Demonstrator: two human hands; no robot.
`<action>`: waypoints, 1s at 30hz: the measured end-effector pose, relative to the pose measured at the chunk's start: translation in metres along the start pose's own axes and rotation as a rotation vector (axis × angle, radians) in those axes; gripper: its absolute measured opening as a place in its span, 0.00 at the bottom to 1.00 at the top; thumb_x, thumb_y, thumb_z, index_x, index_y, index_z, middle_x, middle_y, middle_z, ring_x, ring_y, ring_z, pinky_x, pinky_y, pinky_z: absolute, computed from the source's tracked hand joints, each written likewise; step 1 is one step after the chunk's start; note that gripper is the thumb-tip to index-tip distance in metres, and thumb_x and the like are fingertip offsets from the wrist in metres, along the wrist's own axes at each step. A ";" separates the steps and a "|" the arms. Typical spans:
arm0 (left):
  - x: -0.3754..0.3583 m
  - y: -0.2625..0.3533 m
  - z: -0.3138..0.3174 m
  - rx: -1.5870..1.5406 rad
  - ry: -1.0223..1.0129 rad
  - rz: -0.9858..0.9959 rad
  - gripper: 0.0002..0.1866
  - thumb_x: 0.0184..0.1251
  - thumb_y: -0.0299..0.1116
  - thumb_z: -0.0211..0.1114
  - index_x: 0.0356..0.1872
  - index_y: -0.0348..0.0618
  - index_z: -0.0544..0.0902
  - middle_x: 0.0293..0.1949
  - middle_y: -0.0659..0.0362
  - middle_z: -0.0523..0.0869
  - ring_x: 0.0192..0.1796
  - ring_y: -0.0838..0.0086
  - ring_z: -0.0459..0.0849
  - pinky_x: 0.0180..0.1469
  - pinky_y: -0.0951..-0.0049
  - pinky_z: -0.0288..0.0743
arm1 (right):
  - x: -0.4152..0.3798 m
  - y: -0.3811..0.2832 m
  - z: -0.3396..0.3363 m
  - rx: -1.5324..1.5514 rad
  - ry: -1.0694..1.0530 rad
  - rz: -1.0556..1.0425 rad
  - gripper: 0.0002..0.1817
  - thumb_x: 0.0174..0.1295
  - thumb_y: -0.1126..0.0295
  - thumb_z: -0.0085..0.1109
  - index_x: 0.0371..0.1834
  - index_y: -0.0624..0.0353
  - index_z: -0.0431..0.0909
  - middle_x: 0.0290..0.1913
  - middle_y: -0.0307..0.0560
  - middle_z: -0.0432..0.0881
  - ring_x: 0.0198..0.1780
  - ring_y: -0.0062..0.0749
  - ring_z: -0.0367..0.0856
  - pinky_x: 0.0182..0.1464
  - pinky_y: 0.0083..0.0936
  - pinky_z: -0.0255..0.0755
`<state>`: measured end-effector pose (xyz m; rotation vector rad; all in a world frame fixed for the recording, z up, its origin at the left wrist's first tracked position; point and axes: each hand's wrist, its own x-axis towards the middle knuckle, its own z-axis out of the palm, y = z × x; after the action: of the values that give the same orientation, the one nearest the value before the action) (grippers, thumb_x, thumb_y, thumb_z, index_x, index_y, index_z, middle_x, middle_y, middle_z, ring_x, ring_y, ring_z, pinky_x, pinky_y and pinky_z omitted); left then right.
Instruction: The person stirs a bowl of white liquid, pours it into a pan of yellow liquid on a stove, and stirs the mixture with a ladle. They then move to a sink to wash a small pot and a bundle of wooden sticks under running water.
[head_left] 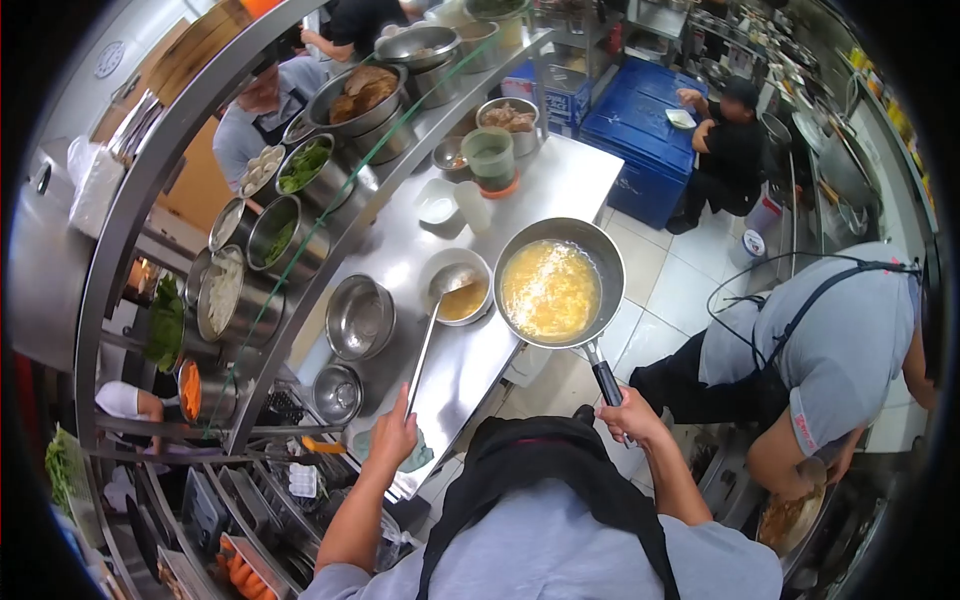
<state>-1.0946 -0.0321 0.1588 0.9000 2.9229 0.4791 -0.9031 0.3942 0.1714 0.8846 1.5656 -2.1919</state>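
The left grip (393, 437) is closed around the upper end of a long metal ladle (424, 350), fingers wrapped on the handle, and the right grip (625, 417) is clamped on the black handle of a deep round pan (611, 266). The pan stands just right of a white bowl (455, 253), overlapping the right edge of the metal surface (475, 350); whether its base touches there is hidden. Inside it lies a yellow, glossy soup (545, 290), thick with pale, egg-like shreds and bright with reflected light. The scoop of the ladle sits within the white bowl, where a brownish-yellow liquid (463, 301) shows at the near side. To the left are a large metal bowl (362, 316) and, nearer, a smaller metal bowl (337, 393); beyond the white bowl stand a pale cup (472, 207), a white dish (437, 202) and a tub of something green (490, 160). Red lettering marks the sleeve (800, 425) of a co-worker at right, too small to read, and the label on a white bucket (752, 243) on the floor at far right is likewise unreadable. Pale writing on the blue chest (628, 187) at far right cannot be made out.
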 end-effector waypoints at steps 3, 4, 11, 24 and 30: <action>0.014 0.023 -0.043 -0.115 -0.104 -0.084 0.38 0.68 0.29 0.63 0.80 0.53 0.61 0.37 0.35 0.86 0.37 0.37 0.86 0.40 0.44 0.78 | -0.004 -0.001 -0.007 -0.051 0.001 0.003 0.11 0.60 0.75 0.66 0.33 0.58 0.69 0.16 0.35 0.69 0.13 0.19 0.66 0.15 0.23 0.63; 0.023 0.030 -0.060 -0.177 -0.141 -0.117 0.38 0.68 0.30 0.63 0.79 0.54 0.61 0.36 0.35 0.86 0.38 0.38 0.86 0.42 0.44 0.78 | -0.004 -0.004 -0.008 -0.084 -0.019 0.001 0.10 0.61 0.74 0.64 0.33 0.61 0.70 0.18 0.38 0.72 0.14 0.21 0.69 0.16 0.23 0.65; 0.086 0.081 -0.090 -0.236 -0.280 0.085 0.35 0.70 0.33 0.63 0.77 0.46 0.63 0.51 0.37 0.85 0.45 0.37 0.85 0.48 0.49 0.79 | -0.002 -0.018 -0.005 -0.120 -0.006 -0.017 0.13 0.61 0.75 0.66 0.32 0.56 0.67 0.16 0.33 0.66 0.12 0.18 0.64 0.14 0.23 0.62; 0.059 0.135 -0.079 -2.243 -0.900 -0.885 0.23 0.84 0.33 0.46 0.74 0.37 0.62 0.26 0.64 0.70 0.15 0.86 0.67 0.15 0.80 0.67 | 0.019 -0.008 -0.002 -0.031 -0.040 0.021 0.11 0.60 0.72 0.63 0.32 0.56 0.68 0.17 0.37 0.71 0.14 0.20 0.68 0.15 0.24 0.65; 0.047 0.124 -0.123 -2.386 -0.758 -0.826 0.26 0.84 0.32 0.43 0.77 0.34 0.57 0.28 0.62 0.71 0.16 0.85 0.69 0.16 0.80 0.71 | 0.011 -0.016 0.001 0.043 -0.088 0.014 0.14 0.62 0.75 0.67 0.33 0.54 0.66 0.16 0.32 0.66 0.13 0.17 0.65 0.14 0.22 0.62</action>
<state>-1.0826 0.0564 0.3156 -0.4477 0.4271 1.8259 -0.9209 0.3999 0.1767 0.7970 1.4724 -2.2305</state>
